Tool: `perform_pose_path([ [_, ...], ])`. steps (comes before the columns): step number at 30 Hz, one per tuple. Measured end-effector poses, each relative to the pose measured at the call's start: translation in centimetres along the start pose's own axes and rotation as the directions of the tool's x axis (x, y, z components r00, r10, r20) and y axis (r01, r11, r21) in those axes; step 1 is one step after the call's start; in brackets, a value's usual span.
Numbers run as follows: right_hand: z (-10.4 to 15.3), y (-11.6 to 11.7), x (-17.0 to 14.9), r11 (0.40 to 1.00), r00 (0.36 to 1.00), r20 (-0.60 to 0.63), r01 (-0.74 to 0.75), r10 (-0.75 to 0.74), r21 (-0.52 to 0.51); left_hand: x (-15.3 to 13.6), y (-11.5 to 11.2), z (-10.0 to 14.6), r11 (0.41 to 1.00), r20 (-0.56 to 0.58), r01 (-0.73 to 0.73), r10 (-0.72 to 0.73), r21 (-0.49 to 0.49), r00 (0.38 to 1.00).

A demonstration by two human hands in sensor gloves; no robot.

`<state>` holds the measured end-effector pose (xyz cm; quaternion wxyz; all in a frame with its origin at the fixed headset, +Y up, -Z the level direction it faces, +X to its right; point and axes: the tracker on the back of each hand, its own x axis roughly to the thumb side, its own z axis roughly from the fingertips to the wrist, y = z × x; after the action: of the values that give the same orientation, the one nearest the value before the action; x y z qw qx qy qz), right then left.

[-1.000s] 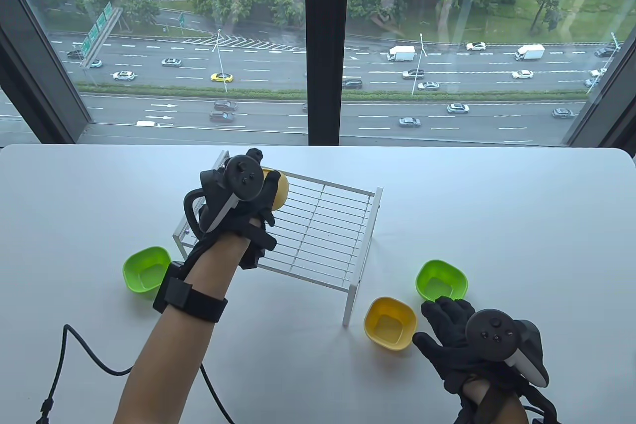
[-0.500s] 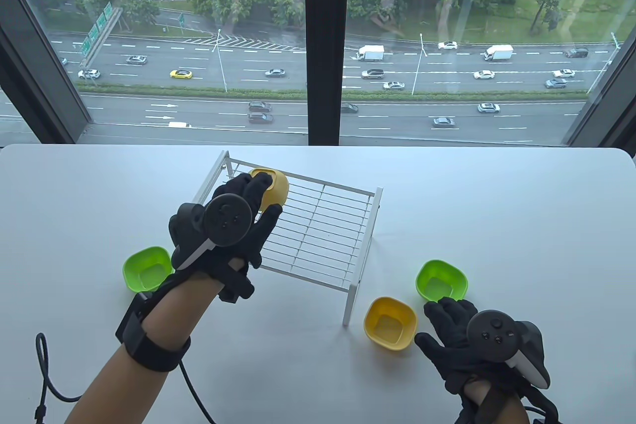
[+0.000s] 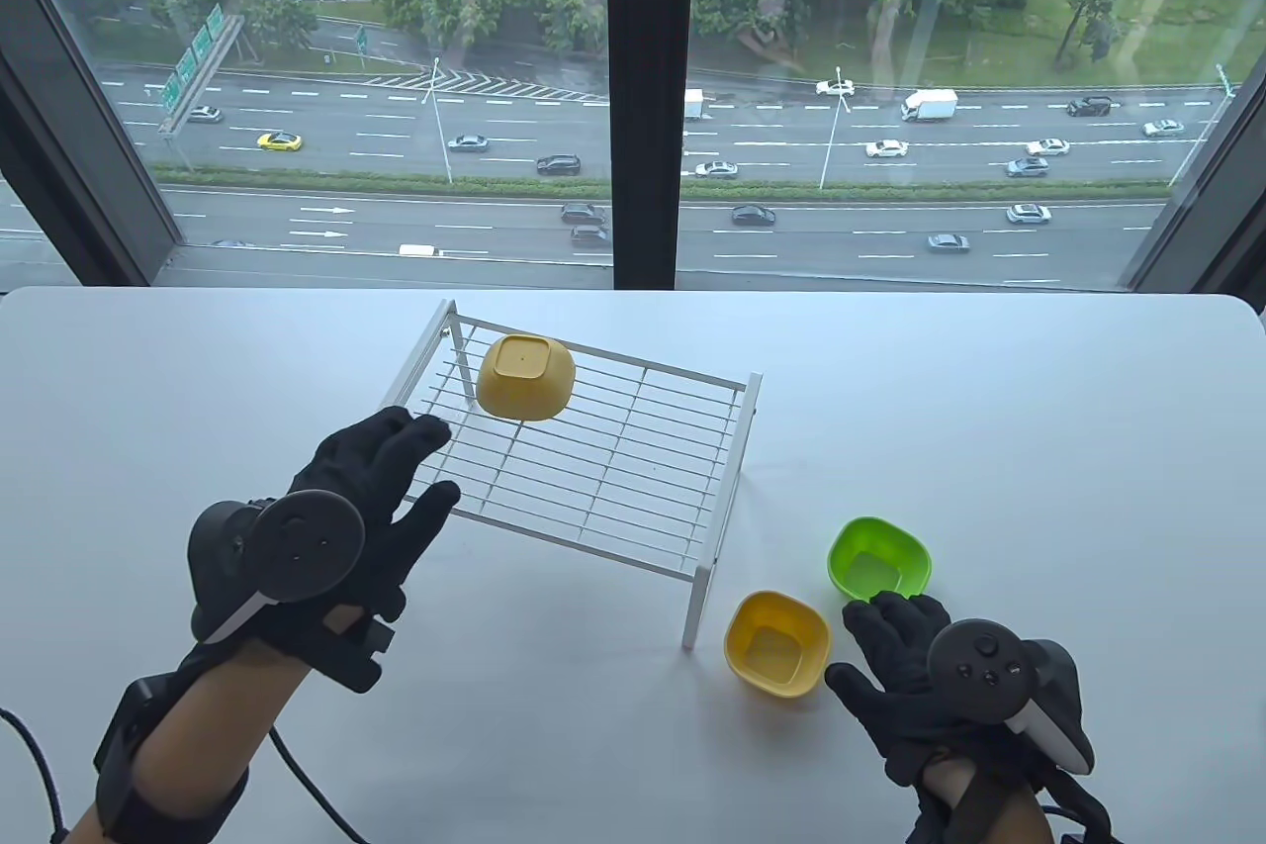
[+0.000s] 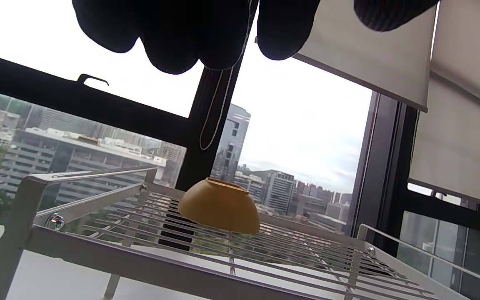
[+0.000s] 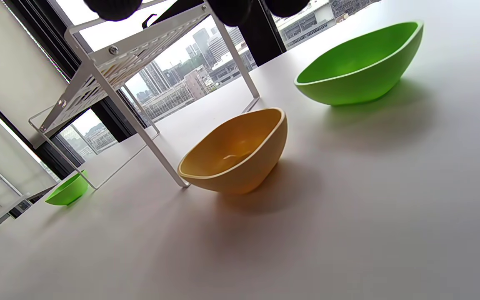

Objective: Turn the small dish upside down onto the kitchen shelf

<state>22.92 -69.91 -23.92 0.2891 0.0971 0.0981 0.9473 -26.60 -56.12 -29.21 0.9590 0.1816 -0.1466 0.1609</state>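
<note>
A small yellow dish point(image 3: 524, 377) lies upside down on the far left corner of the white wire kitchen shelf point(image 3: 633, 458). In the left wrist view the dish point(image 4: 219, 206) rests rim down on the shelf point(image 4: 140, 246). My left hand point(image 3: 410, 468) is open and empty, with fingers spread near the shelf's near left edge, apart from the dish. My right hand point(image 3: 860, 641) lies open and flat on the table beside an upright yellow dish point(image 3: 776, 643) and an upright green dish point(image 3: 880, 559), holding nothing.
The white table point(image 3: 989, 409) ends at a window at the back. A second green dish point(image 5: 67, 191) sits upright left of the shelf, hidden by my left hand in the table view. A black cable point(image 3: 307, 785) trails from my left wrist.
My left hand has let go of the upturned yellow dish and drawn back toward me and to the left. The dish stays on the shelf. The right hand has not moved.
</note>
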Motion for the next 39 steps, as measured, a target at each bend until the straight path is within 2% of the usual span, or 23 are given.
perform_pose_path([
  [11,0.0,-0.1,0.0,1.0,1.0,0.014,-0.008,0.008,-0.025,-6.1,-0.2,3.7,0.998,-0.125,-0.055,0.056,0.014,0.991],
  [18,0.1,-0.2,0.0,0.999,1.0,0.02,-0.013,0.014,-0.052,-9.4,-2.2,4.2,0.998,-0.211,-0.066,0.068,0.016,0.975],
  [23,0.1,-0.4,0.0,0.997,0.999,0.036,-0.019,0.022,-0.069,-10.8,-3.5,4.3,0.999,-0.234,-0.054,0.053,0.001,0.971],
  [32,0.2,-0.4,-0.1,0.997,0.999,0.046,-0.016,0.019,-0.071,-13.8,-7.2,4.3,0.99,-0.312,0.011,-0.054,-0.138,0.949],
  [39,0.2,-0.4,-0.1,0.998,0.999,0.049,-0.014,0.017,-0.064,-15.7,-10.3,4.7,0.952,-0.327,0.088,-0.186,-0.292,0.927],
])
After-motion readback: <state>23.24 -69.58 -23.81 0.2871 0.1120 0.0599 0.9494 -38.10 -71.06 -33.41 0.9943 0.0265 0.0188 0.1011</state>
